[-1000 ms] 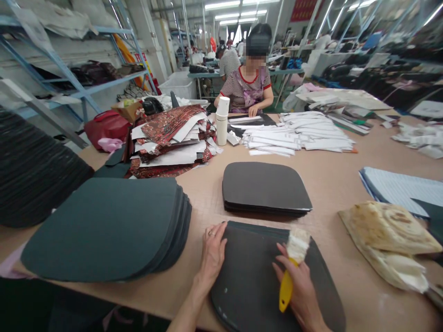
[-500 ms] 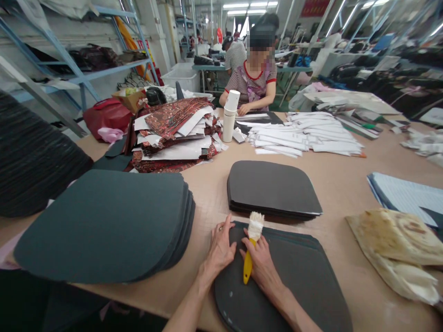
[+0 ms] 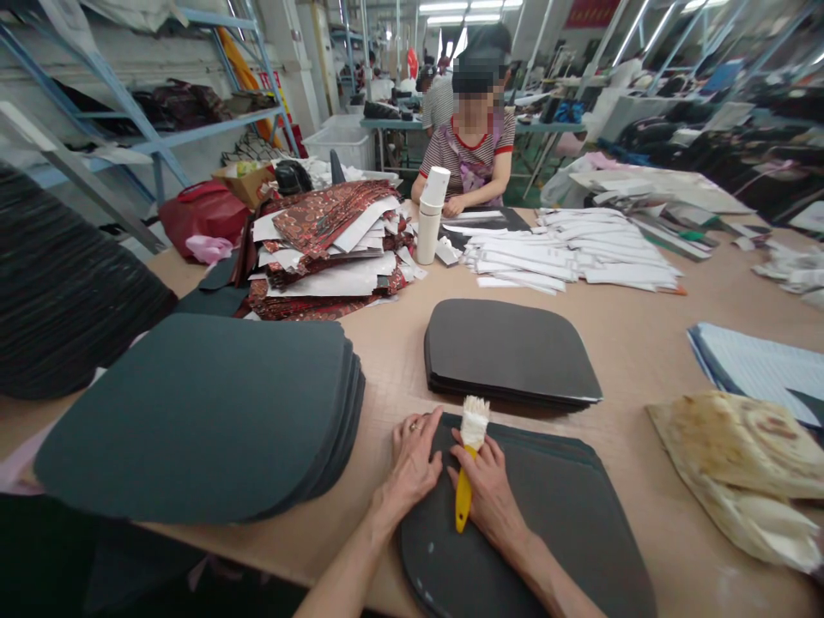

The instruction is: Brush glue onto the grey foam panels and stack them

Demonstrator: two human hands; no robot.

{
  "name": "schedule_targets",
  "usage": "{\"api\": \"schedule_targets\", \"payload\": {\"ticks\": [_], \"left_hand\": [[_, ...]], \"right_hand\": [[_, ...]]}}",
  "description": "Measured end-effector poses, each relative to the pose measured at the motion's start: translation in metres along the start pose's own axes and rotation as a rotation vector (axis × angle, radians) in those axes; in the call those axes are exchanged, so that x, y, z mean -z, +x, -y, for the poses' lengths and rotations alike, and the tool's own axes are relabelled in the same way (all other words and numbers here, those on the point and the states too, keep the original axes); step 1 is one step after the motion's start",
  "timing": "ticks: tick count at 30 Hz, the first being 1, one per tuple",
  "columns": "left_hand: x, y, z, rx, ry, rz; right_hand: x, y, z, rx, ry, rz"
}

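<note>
one half-open left hand [image 3: 410, 463] seems to steady dark, round-cornered flat sheets [image 3: 566, 515], lower centre; my curled right hand [image 3: 494, 498] grips a yellow-handled, white-bristled brush [image 3: 463, 502], perhaps freeing fingertips.

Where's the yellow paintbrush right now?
In the head view, the yellow-handled brush is low, near the middle, held in the right hand over the dark sheets, just right of the left hand.

Workshop: crowded worktable [image 3: 392, 343], stacked cut panels [image 3: 199, 412], blue metal shelving [image 3: 167, 142], patterned material pile [image 3: 331, 245].
</note>
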State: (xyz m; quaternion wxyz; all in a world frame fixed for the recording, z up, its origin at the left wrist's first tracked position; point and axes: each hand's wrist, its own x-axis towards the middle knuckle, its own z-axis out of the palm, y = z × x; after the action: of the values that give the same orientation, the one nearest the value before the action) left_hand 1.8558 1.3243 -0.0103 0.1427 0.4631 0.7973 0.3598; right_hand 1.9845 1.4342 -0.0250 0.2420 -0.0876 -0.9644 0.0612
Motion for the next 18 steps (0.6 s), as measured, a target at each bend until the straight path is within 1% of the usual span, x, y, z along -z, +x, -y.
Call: {"api": "schedule_targets", "payload": {"ticks": [4, 9, 10, 11, 12, 13, 14, 15, 16, 17, 18], "left_hand": [[-0.003, -0.005, -0.004, -0.040, 0.103, -0.022], [-0.020, -0.012, 0.000, -0.010, 0.201, -0.073], [-0.019, -0.016, -0.003, 0.015, 0.222, -0.091], [-0.014, -0.022, -0.008, 0.032, 0.244, -0.124], [-0.003, -0.029, -0.017, 0.027, 0.263, -0.164], [0.013, -0.039, -0.029, 0.007, 0.285, -0.226], [0.034, -0.050, -0.042, -0.068, 0.299, -0.297], [0.060, -0.061, -0.055, -0.167, 0.308, -0.350], [0.088, -0.072, -0.067, -0.251, 0.343, -0.471], [0.116, -0.083, -0.076, -0.274, 0.415, -0.623], [0.142, -0.091, -0.081, -0.226, 0.518, -0.779]], "right_hand": [[0.000, -0.004, -0.001, -0.002, -0.023, 0.000], [-0.005, -0.016, -0.005, -0.074, -0.035, -0.067], [-0.005, -0.018, -0.006, -0.079, -0.024, -0.070], [-0.006, -0.018, -0.007, -0.080, -0.011, -0.076], [-0.007, -0.019, -0.008, -0.080, 0.005, -0.086], [-0.007, -0.019, -0.008, -0.077, 0.020, -0.098], [-0.008, -0.019, -0.008, -0.076, 0.032, -0.111], [-0.008, -0.019, -0.009, -0.076, 0.038, -0.123], [-0.008, -0.019, -0.009, -0.074, 0.041, -0.130], [-0.008, -0.020, -0.009, -0.071, 0.041, -0.132], [-0.008, -0.020, -0.010, -0.067, 0.039, -0.133]]}}
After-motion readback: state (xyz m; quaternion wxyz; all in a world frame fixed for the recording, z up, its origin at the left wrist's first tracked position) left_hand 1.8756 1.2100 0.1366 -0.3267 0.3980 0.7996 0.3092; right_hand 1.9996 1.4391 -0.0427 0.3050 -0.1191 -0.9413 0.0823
